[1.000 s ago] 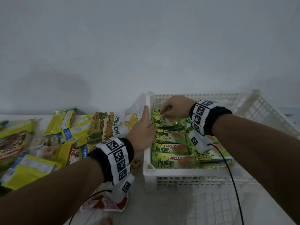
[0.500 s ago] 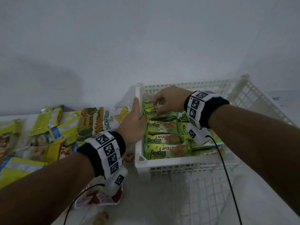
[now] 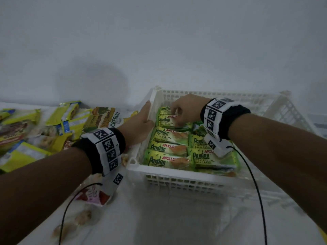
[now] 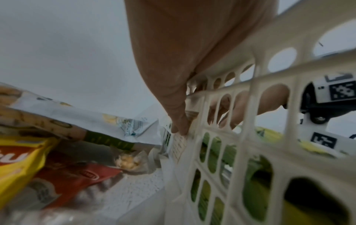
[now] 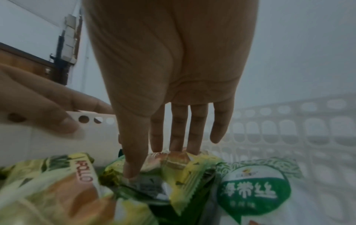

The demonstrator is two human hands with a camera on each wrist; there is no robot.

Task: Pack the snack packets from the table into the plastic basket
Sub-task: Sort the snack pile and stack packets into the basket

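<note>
**Tucking a Pandan cake into the far end of the row**

Table (image 3: 159, 223): pale, holds everything. White plastic basket (image 3: 177, 175) sits right of centre; a heap of unpacked snack packets (image 3: 58, 128) lies well to its left, the jackfruit bag (image 3: 109, 117) nearest the basket wall.

Inside the basket: green Pandan cakes (image 3: 168, 147) laid flat in neat rows along the left wall, probably to save room. A green-and-white seaweed packet (image 5: 256, 190) lies beside them (label only legible from the right wrist).

Left hand (image 3: 139, 124): fingers straight along the left rim, thumb inside, likely steadying the basket.

Right hand (image 3: 187, 110): thumb and fingertips pinch the farthest Pandan cake (image 3: 166, 119), seating it at the row's end.
</note>
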